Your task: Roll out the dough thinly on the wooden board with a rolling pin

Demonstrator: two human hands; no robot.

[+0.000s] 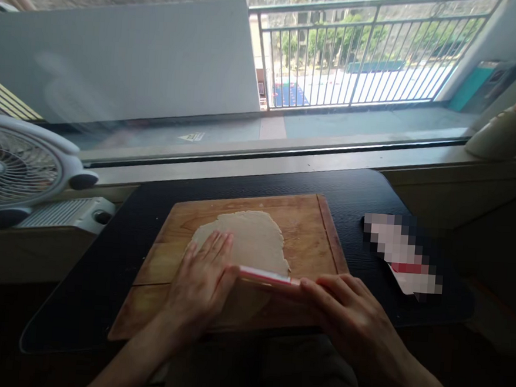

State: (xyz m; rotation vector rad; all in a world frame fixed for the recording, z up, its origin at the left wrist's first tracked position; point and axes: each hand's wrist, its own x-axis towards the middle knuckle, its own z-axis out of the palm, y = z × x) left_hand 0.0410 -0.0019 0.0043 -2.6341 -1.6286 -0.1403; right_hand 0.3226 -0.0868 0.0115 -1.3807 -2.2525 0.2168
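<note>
Black, wood-grained worktop with rounded corners (96,288) beside a pale windowsill (264,163), supporting a rectangular brown wooden board (307,220). On the board lies a thin, cream-coloured sheet of dough (250,240), already flattened into one piece; its outline is ragged, and no cuts show in its visible part. The left hand (201,278) lies with fingers extended on the sheet, thumb at one end of a slim red-and-white bar (267,275); whether it grips the bar cannot be told. The right hand (356,309) is closed on the opposite end.

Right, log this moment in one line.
left hand: resting on pale sheet | right hand: holding red-white strip | sheet: on wooden board
</note>
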